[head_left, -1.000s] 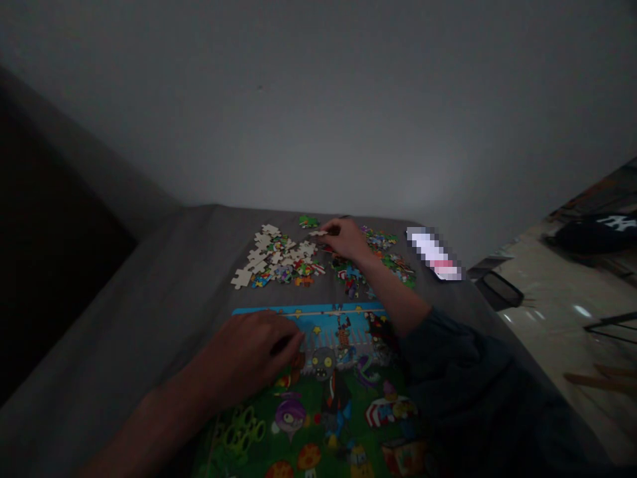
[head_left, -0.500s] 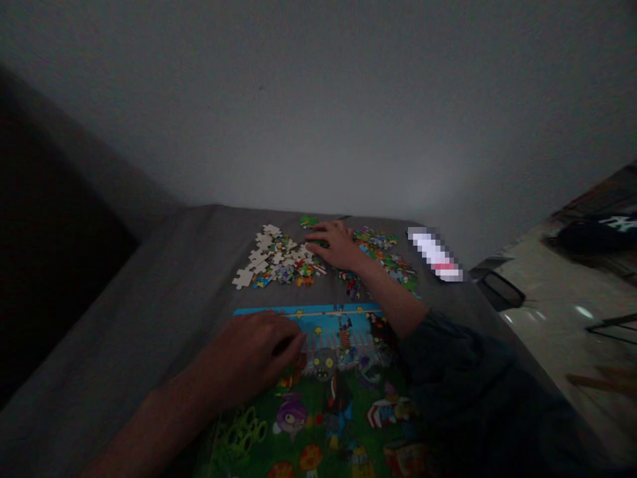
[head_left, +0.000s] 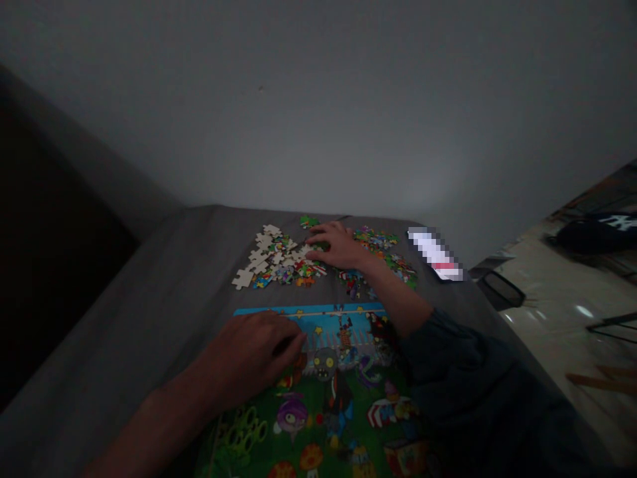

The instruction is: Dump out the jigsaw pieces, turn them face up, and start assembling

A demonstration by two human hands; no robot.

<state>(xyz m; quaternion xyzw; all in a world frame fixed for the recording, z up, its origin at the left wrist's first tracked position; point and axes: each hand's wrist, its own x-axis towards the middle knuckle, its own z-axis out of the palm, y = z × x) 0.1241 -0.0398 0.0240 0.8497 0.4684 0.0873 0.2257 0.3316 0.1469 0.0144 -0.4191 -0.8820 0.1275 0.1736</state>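
Mid-sort: right hand (head_left: 338,244) curled over loose colourful cardboard jigsaw pieces (head_left: 276,260), couldn't tell any pinch. Left hand (head_left: 253,355) lay loosely spread on green cartoon puzzle board (head_left: 343,411). Next move needed one piece isolated, I reckon.

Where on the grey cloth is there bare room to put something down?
The widest bare grey cloth lies left of the loose pieces and the puzzle picture, beside the left hand. A narrow strip runs between pieces and picture. It is crowded around the right hand, from the pieces to the blurred object.
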